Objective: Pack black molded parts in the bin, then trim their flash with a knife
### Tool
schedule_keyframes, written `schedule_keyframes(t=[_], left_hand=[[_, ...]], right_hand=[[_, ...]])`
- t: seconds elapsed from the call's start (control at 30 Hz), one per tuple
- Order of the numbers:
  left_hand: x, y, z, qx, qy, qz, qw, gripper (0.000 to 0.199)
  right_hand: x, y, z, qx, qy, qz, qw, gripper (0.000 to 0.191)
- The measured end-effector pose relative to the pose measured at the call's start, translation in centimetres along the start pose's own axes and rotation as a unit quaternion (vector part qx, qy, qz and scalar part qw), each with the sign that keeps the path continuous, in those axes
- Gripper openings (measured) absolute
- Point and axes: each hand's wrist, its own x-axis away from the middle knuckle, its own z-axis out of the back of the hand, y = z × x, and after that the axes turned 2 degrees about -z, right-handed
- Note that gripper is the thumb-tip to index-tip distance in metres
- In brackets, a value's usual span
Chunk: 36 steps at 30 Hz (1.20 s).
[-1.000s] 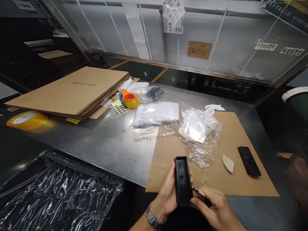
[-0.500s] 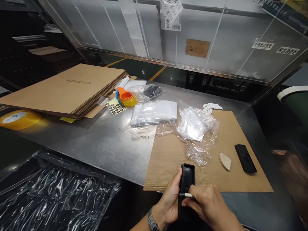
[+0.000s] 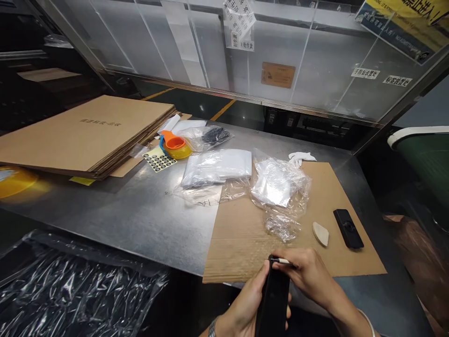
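My left hand (image 3: 247, 299) is wrapped round a long black plastic piece (image 3: 274, 299), holding it tilted up below the front edge of the cardboard sheet. A smooth, flat side of the piece faces me. Pinched in my right hand (image 3: 310, 274) is a slim tool with a white handle (image 3: 283, 260) and a thin dark tip. That tip lies against the top end of the piece; its exact shape is too small to make out.
On the cardboard sheet (image 3: 238, 234) lie a black block (image 3: 348, 228), a beige wedge-shaped pad (image 3: 320, 234) and a crumpled clear bag (image 3: 280, 182). Further left are a wrapped white pack (image 3: 217, 164), an orange tape dispenser (image 3: 174, 142) and stacked cardboard (image 3: 105, 131). Black plastic sheeting (image 3: 77, 285) fills the lower left.
The black piece has turned from its hollow side to a flat side. My right hand has moved the white-handled tool from the piece's middle up to its top end.
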Motion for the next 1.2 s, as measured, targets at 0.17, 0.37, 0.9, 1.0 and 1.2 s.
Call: schedule_keyframes(t=[0.17,0.37,0.9,1.0,1.2], left_hand=[[-0.1,-0.1,0.0,-0.023,0.025,0.031,0.999,0.075],[0.1,1.0,-0.2,0.049,0.056,-0.024,0.997,0.068],[0.1,0.7,-1.6,0.092,0.092,-0.253,0.959,0.051],[0.1,0.3,-1.3,0.05,0.098,-0.24,0.965,0.054],[0.1,-0.1,-0.4,-0.036,0.088,-0.181,0.979,0.062]], right_hand=[[-0.9,0.6,0.1,-0.094,-0.035,-0.017,0.995,0.034],[-0.2,2.5,-1.4,-0.226,0.08,-0.153,0.959,0.032],[2.3,1.5,-5.7,-0.341,0.064,-0.213,0.914,0.033],[1.6,1.9,-5.4,-0.339,0.058,-0.228,0.911,0.038],[0.6,2.2,-4.8,-0.313,0.096,-0.206,0.922,0.043]])
